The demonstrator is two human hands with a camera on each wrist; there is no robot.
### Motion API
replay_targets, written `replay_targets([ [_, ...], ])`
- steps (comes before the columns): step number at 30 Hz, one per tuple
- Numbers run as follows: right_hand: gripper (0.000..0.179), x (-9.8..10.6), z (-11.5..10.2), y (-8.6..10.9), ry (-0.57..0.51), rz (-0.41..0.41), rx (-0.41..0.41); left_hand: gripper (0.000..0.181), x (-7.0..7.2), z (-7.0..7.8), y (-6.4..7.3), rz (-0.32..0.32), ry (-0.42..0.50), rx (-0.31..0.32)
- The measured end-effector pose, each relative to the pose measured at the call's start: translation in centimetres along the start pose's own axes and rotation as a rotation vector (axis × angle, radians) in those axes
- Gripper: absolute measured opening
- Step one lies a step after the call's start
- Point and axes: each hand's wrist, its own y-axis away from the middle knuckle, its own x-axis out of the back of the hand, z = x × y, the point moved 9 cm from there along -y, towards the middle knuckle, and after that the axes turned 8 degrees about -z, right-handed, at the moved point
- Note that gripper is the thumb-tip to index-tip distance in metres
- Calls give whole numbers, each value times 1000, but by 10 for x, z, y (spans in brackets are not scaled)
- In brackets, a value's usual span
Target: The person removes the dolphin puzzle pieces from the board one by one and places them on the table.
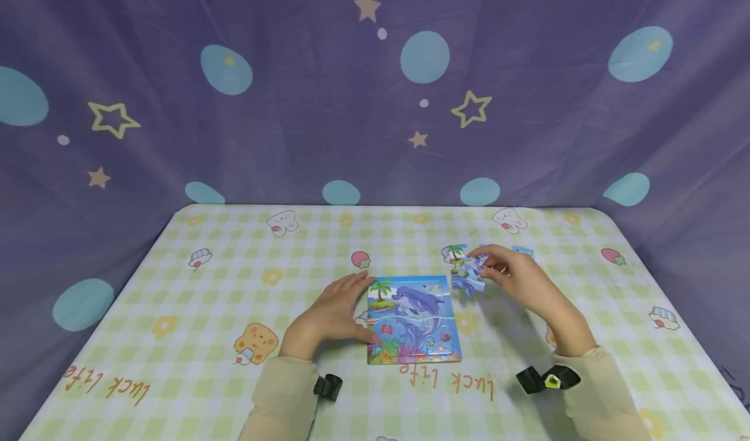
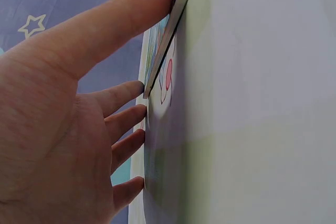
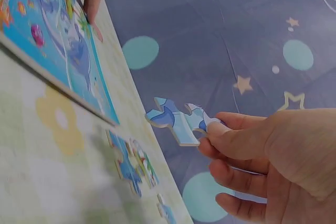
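Note:
A dolphin jigsaw puzzle [image 1: 415, 320] lies flat on the table in its frame, with a palm tree and sea creatures in its picture. My left hand [image 1: 328, 311] rests at its left side, fingers spread and fairly straight. In the left wrist view the thumb [image 2: 121, 22] touches the puzzle's edge. Beyond the puzzle's right corner, my right hand [image 1: 521, 281] pinches a blue and white puzzle piece [image 3: 178, 124] between thumb and fingers, raised above the table. Loose pieces [image 3: 126, 163] lie below it; in the head view the hand partly hides them.
Another loose piece [image 1: 523, 251] lies behind the right hand. A green checked tablecloth [image 1: 193, 311] with printed figures covers the table. A purple curtain [image 1: 328, 122] hangs behind its far edge. Black devices [image 1: 328, 386] sit at both wrists.

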Motion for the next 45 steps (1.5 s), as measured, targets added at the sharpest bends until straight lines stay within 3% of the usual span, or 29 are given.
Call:
replay_targets([
  [19,30,18,29,7,90,104,-54,111,0,1,1,1,-6,-1],
  [33,31,11,49,8,89,33,-142,110,0,1,2,4,-6,1],
  [45,37,2,56,4,158,9,-211,111,0,2,2,2,-12,0],
])
